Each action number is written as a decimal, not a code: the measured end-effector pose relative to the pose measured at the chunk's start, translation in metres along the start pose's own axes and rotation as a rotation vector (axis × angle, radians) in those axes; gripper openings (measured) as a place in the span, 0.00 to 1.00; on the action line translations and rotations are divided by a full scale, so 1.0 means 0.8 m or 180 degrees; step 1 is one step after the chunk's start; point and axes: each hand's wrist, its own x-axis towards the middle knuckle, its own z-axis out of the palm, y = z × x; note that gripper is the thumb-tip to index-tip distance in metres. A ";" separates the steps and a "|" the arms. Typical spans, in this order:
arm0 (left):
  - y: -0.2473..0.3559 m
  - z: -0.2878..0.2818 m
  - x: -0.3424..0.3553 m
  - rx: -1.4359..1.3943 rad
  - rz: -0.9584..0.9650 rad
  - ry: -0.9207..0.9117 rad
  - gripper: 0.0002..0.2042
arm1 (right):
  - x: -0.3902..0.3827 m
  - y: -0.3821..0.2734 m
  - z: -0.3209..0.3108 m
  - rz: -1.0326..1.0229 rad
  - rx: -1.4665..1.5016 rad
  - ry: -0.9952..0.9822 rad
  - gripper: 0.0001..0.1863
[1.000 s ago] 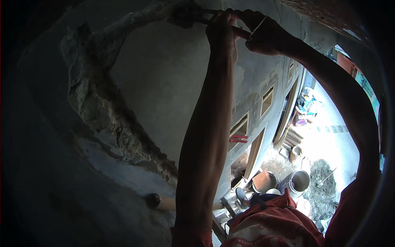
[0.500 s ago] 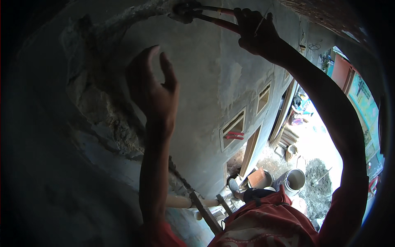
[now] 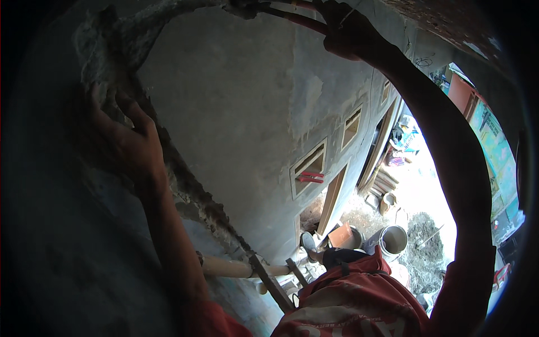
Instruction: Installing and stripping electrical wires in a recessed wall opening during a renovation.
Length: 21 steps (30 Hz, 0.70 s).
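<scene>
My left hand (image 3: pixel 132 137) rests against the rough, broken edge of a chiselled groove (image 3: pixel 106 50) in the grey wall, fingers apart and curved, holding nothing. High in the view, my right hand (image 3: pixel 351 33) grips a long two-handled tool (image 3: pixel 300 22) with red on its handles, like large pliers or cutters. The tool's dark head (image 3: pixel 244 10) is at the upper end of the groove; what it bites on is too dark to make out.
Below me are a wooden pole (image 3: pixel 224 267) with cross-slats (image 3: pixel 272 286), my shoe (image 3: pixel 307 247), buckets (image 3: pixel 393 241) and a mortar heap (image 3: pixel 421 253). Windows (image 3: pixel 351 126) line the wall, a red tool (image 3: pixel 309 177) in one opening. A painted panel (image 3: pixel 499 157) stands right.
My left hand has let go of the tool and moved down and left onto the groove's edge. My right hand still grips the tool.
</scene>
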 end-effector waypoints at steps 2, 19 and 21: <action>-0.004 -0.002 0.001 0.0168 0.0100 -0.0026 0.16 | 0.003 0.000 0.007 -0.0140 0.0121 0.0350 0.28; -0.005 0.005 -0.004 0.0583 0.0164 -0.0094 0.13 | 0.001 0.020 0.022 -0.0505 0.0337 0.0791 0.29; -0.006 0.006 -0.007 0.0467 0.0077 -0.0152 0.09 | 0.001 0.018 0.026 -0.0587 0.0396 0.0880 0.29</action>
